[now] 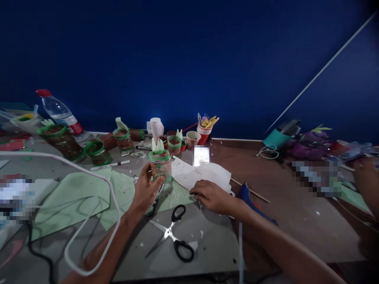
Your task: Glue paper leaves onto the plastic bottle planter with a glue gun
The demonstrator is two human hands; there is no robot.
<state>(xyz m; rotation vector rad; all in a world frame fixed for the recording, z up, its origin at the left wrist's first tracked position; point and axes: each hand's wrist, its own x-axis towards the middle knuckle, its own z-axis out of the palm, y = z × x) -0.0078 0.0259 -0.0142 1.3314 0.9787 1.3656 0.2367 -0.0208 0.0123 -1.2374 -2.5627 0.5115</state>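
Observation:
My left hand [148,189] is wrapped round a small brown cup [160,165] with green bands, pointed pale-green paper pieces standing up from its rim. The cup is upright just above the table. My right hand [211,195] has its fingers curled down at the lower edge of a white paper sheet [204,173], over a pale green sheet [177,197]. What those fingertips hold, if anything, is hidden. Scissors [168,233] with black handles lie spread on the table between my forearms. A dark pen-like tool [154,203] lies beside my left hand.
Several similar brown-green cups [122,140] stand behind, near a plastic bottle [63,114] and a red cup [203,134] of tools. A blue glue gun [251,203] and wooden stick [259,195] lie right. A white cable [114,189] loops at left. Another person's arm [367,181] reaches in at far right.

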